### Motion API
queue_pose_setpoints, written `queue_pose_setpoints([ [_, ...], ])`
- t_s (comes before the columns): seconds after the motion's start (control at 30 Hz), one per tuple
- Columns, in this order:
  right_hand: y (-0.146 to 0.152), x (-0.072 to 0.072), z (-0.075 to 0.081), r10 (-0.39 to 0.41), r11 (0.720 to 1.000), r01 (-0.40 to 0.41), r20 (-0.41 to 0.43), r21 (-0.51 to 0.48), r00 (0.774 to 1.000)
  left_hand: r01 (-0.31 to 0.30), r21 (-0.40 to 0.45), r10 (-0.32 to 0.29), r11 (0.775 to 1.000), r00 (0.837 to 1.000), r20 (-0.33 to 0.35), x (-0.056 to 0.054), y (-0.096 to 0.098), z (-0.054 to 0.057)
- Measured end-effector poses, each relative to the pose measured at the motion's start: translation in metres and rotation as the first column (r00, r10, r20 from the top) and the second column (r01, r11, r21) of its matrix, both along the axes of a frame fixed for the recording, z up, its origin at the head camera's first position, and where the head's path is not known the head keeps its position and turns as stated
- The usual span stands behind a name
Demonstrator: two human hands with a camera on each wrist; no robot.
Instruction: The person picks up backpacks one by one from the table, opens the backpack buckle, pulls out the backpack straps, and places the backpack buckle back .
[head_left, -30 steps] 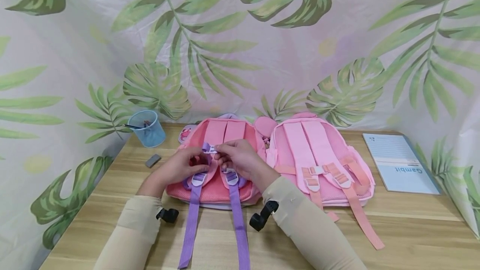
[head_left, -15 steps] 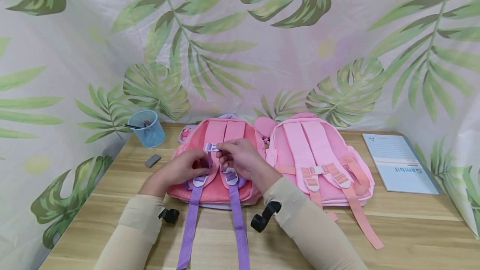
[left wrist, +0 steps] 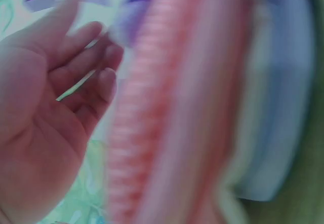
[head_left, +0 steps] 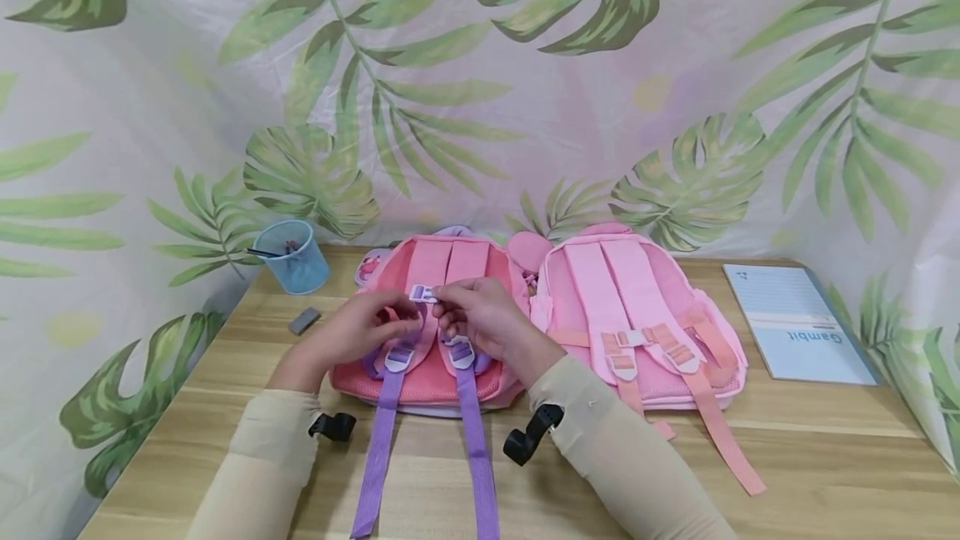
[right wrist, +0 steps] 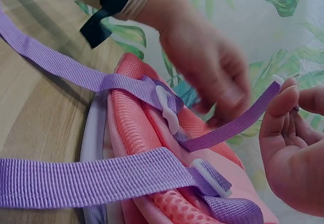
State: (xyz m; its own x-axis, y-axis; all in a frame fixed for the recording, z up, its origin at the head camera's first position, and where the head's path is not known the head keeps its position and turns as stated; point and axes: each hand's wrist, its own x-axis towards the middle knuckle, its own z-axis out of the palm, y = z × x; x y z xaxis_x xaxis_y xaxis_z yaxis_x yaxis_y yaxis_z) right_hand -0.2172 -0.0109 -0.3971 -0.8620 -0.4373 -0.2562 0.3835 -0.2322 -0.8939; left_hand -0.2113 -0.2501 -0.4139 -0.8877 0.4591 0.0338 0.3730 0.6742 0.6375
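A white plastic buckle [head_left: 422, 294] sits at the end of a purple strap [right wrist: 238, 122] rising from the coral-pink backpack [head_left: 442, 390], which lies with its shoulder straps up. My right hand [head_left: 483, 319] pinches this buckle between thumb and fingers; in the right wrist view the right hand [right wrist: 293, 133] is at the strap's tip. Just left of the strap is my left hand [head_left: 360, 327], its fingers loosely bent with nothing between them, as the left wrist view shows of the left hand [left wrist: 55, 92]. Below both hands, white adjusters [head_left: 398, 357] hold two long purple webbing tails [head_left: 378, 448].
Beside it lies a light pink backpack [head_left: 570, 319] with orange straps, its chest buckle [head_left: 631, 339] fastened. At the left are a blue mesh pen cup [head_left: 300, 265] and a grey eraser [head_left: 304, 321]. A notebook [head_left: 802, 323] lies at the right. A leaf-print curtain stands behind the table.
The buckle in my right hand has turned so its flat face shows. My left hand's fingers have come off the purple strap and shifted slightly left. Both backpacks stay in place.
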Motion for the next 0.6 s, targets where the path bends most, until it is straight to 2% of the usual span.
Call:
queue_pose_setpoints([
  [0.07, 0.0, 0.0, 0.0, 0.0, 1.0, 0.0, -0.006, 0.013, 1.0, -0.016, 0.073, 0.019, 0.997, 0.999, -0.04, 0.002, -0.003, 0.006],
  [0.17, 0.0, 0.001, 0.001, 0.007, 0.999, -0.007, -0.011, 0.034, 1.0, 0.024, 0.184, 0.0, 0.983, 0.992, -0.128, 0.004, -0.002, 0.014],
  [0.3, 0.002, 0.002, 0.0, 0.024, 0.998, -0.023, -0.02, 0.057, 1.0, 0.105, 0.215, -0.057, 0.971, 0.974, -0.218, 0.003, 0.003, 0.02],
  [0.37, 0.002, 0.002, 0.0, 0.034, 0.998, -0.032, -0.022, 0.054, 0.999, 0.112, 0.203, -0.062, 0.973, 0.97, -0.237, 0.003, 0.005, 0.021],
  [0.6, 0.005, 0.003, -0.003, 0.066, 0.998, -0.066, -0.005, 0.006, 0.998, 0.063, 0.246, -0.005, 0.967, 0.973, -0.229, 0.005, 0.005, 0.017],
])
